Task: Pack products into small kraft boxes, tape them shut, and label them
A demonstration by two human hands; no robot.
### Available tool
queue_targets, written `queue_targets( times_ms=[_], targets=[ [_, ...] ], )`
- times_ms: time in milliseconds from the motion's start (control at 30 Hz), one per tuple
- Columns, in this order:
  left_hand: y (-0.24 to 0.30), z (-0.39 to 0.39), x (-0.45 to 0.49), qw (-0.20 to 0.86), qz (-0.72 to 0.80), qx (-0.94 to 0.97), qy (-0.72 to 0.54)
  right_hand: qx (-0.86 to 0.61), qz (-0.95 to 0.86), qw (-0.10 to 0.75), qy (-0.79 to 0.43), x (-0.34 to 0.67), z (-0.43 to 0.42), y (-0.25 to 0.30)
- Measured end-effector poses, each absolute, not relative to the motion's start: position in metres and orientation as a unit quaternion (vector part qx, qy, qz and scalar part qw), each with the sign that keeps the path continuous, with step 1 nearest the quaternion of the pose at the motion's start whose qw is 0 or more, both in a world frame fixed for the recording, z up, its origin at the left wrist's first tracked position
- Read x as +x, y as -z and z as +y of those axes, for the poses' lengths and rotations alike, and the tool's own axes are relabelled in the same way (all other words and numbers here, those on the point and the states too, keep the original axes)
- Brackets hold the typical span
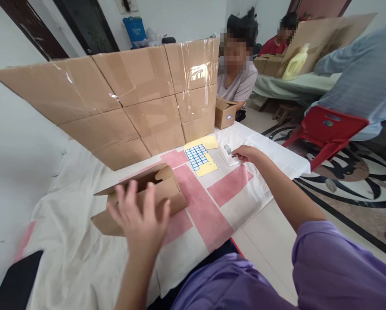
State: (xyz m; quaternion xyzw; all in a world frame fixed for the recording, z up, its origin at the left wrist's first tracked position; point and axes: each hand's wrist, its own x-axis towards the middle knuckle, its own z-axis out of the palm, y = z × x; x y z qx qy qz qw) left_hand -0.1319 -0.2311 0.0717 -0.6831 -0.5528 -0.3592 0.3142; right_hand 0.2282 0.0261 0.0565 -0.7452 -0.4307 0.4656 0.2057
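My left hand (143, 211) is raised with its fingers spread, in front of an open cardboard box (170, 191). It hides part of the box, and I cannot tell whether it touches the cardboard. The box's flaps stand apart, and its inside is dark. Over to the right, my right hand (247, 152) has its fingers closed at the edge of a small white packet (229, 158) with a greyish picture on it. Left of the packet lies a yellow sheet (209, 168) carrying rows of blue-outlined white labels (195, 156).
A tall cardboard partition (150, 107) stands along the table's far side. Beyond it sits a person (241, 82) near a small closed box (225, 114). A red chair (333, 125) and a yellow jug (296, 62) are at right. A dark flat object (17, 280) lies lower left.
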Motion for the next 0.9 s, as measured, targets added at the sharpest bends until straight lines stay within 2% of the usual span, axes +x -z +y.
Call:
queue_targets(
  times_ms=[67,133,200,300,333,500,900],
  targets=[
    [-0.066,-0.214,-0.08,0.313,-0.373,-0.72,0.494,-0.744,-0.425,0.201,-0.476,0.225,0.025,-0.061],
    [-0.053,-0.182,-0.021,0.195,-0.319,-0.767,0.522,-0.743,-0.421,0.193,-0.483,0.223,0.024,-0.064],
    [-0.036,-0.136,0.029,0.041,-0.369,-0.811,0.452,-0.744,-0.418,0.183,-0.489,0.22,0.024,-0.066],
    [-0.01,-0.059,0.071,-0.194,-0.534,-0.754,0.331,-0.747,-0.413,0.174,-0.49,0.217,0.024,-0.068],
    [-0.002,-0.037,0.076,-0.22,-0.545,-0.744,0.317,-0.748,-0.412,0.173,-0.491,0.217,0.024,-0.068],
    [0.018,0.017,0.077,-0.253,-0.485,-0.774,0.319,-0.733,-0.424,0.199,-0.494,0.22,0.02,-0.069],
    [0.024,0.017,0.079,-0.24,-0.47,-0.776,0.347,-0.704,-0.45,0.308,-0.455,0.228,-0.024,-0.038]
  ],
)
